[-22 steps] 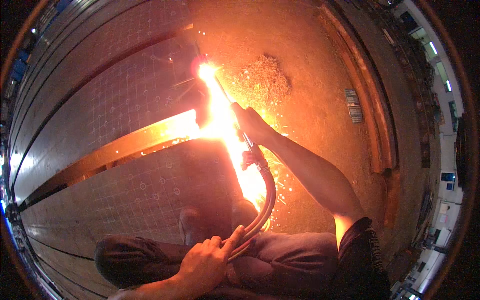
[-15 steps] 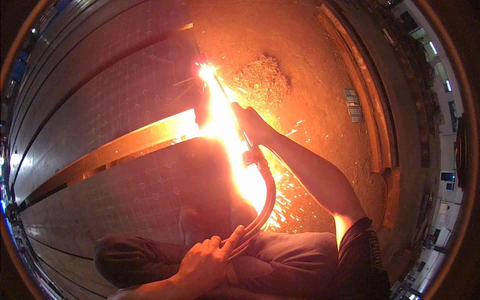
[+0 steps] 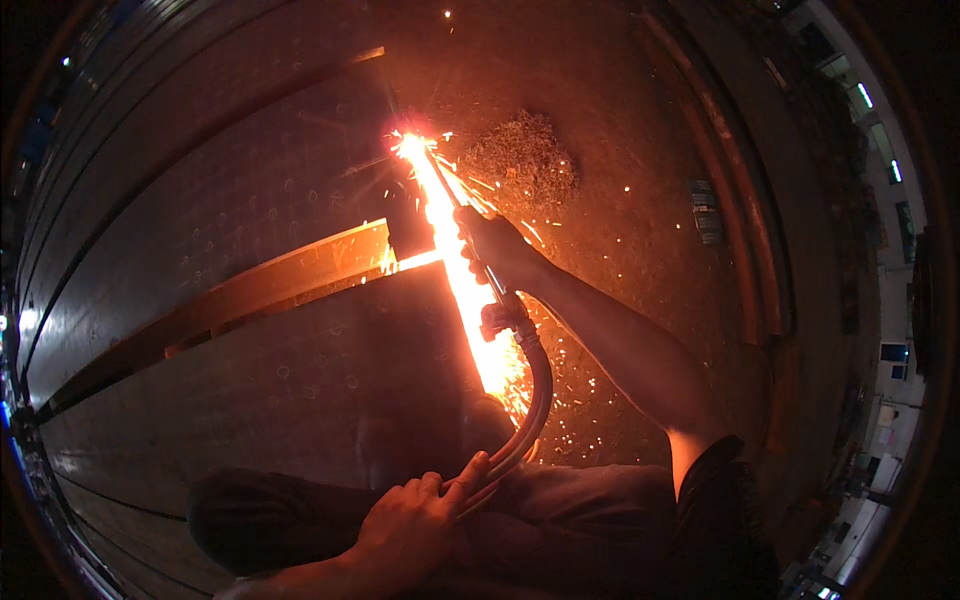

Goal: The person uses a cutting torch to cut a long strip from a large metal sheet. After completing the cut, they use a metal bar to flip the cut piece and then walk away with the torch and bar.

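Observation:
My right hand (image 3: 497, 245) is closed around the shaft of a cutting torch (image 3: 508, 318), which points up and away. At its tip is a glaring white-orange burn (image 3: 412, 147) on the edge of a dark steel plate (image 3: 290, 170). Bright sparks stream back along that edge, under my right hand. From the torch's rear end, hoses (image 3: 542, 385) curve down toward my lap. Above my thigh, my left hand (image 3: 408, 515) grips these hoses, its index finger lying along them. Glare hides the burning spot's detail.
A nearer steel plate (image 3: 290, 375) lies across a gap from the far one, with an orange-lit beam (image 3: 310, 265) between them. Beyond the torch lies a heap of debris (image 3: 525, 160) on the ground (image 3: 620, 180). Long metal bars (image 3: 730, 190) and a small ribbed block (image 3: 705, 210) lie to the right.
The glare has dimmed, so the torch and my right-hand fingers show more clearly. Sparks spread less widely. Both hands stay nearly in place, still gripping.

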A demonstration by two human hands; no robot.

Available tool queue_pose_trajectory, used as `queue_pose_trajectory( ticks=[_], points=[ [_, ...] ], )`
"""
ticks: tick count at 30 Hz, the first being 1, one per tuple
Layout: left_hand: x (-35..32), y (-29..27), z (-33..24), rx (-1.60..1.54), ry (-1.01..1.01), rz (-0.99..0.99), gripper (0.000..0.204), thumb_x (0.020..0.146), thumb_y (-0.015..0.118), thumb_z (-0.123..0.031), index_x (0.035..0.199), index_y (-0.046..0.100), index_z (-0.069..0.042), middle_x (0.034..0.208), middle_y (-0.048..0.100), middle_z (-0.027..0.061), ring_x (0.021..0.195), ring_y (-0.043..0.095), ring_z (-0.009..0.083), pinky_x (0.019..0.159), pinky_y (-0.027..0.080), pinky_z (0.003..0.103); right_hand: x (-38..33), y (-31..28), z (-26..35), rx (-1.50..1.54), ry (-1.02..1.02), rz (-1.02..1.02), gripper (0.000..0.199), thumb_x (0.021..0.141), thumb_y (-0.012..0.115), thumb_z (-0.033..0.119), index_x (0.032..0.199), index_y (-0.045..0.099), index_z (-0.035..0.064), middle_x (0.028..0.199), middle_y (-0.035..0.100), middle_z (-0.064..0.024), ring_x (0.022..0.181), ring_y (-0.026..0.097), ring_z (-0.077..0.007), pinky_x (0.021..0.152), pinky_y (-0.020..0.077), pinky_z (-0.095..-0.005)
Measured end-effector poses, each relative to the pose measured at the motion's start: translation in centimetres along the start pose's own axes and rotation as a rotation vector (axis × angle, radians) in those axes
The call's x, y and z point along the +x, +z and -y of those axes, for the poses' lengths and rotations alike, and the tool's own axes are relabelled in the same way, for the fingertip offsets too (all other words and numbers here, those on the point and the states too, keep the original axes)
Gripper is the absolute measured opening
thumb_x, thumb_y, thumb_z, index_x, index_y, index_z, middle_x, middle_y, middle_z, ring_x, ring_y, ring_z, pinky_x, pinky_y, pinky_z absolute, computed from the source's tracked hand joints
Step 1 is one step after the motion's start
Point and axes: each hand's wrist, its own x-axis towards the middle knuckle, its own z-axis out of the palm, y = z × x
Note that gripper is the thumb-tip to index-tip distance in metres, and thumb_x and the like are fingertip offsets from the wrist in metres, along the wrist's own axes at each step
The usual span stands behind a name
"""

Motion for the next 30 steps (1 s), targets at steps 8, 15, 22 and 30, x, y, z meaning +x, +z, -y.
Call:
queue_pose_trajectory(
  ticks=[8, 15, 22, 30],
  points=[
    [0.2, -0.4, 0.0, -0.017, -0.033, 0.092, 0.081, 0.081, 0.062, -0.005, 0.152, 0.025, -0.013, 0.088, 0.058, 0.0160, 0.076, 0.061, 0.0276, 0.068, 0.054, 0.040, 0.5, -0.3, -0.4, -0.027, 0.009, 0.014, 0.051, 0.088, 0.050, 0.054, 0.091, 0.054, 0.0032, 0.069, 0.052, -0.0037, 0.050, 0.050, -0.0135, 0.047, 0.0460, -0.0330],
    [0.0, -0.5, 0.0, -0.049, -0.028, 0.072, 0.082, 0.078, 0.063, -0.005, 0.151, 0.027, -0.012, 0.088, 0.058, 0.0152, 0.078, 0.062, 0.0302, 0.070, 0.053, 0.042, 0.0, -0.4, -0.5, -0.084, -0.063, 0.055, 0.050, 0.090, 0.047, 0.052, 0.087, 0.055, 0.0019, 0.067, 0.051, -0.0044, 0.053, 0.052, -0.0155, 0.050, 0.0467, -0.0345],
    [0.1, -0.6, -0.1, -0.033, -0.031, 0.072, 0.079, 0.079, 0.062, -0.006, 0.151, 0.028, -0.011, 0.086, 0.058, 0.0149, 0.077, 0.061, 0.0304, 0.069, 0.053, 0.042, -0.7, 0.1, 0.6, -0.098, -0.013, 0.027, 0.052, 0.090, 0.047, 0.052, 0.088, 0.055, 0.0008, 0.072, 0.053, -0.0061, 0.055, 0.052, -0.0158, 0.050, 0.0466, -0.0352],
    [0.0, -0.4, 0.1, -0.035, -0.018, 0.054, 0.079, 0.079, 0.061, -0.006, 0.151, 0.029, -0.012, 0.085, 0.057, 0.0149, 0.076, 0.061, 0.0305, 0.068, 0.053, 0.042, 0.5, -0.3, -0.7, -0.202, -0.128, 0.014, 0.057, 0.092, 0.039, 0.053, 0.076, 0.056, 0.0009, 0.061, 0.051, -0.0084, 0.050, 0.052, -0.0182, 0.049, 0.0440, -0.0363]
  ],
)
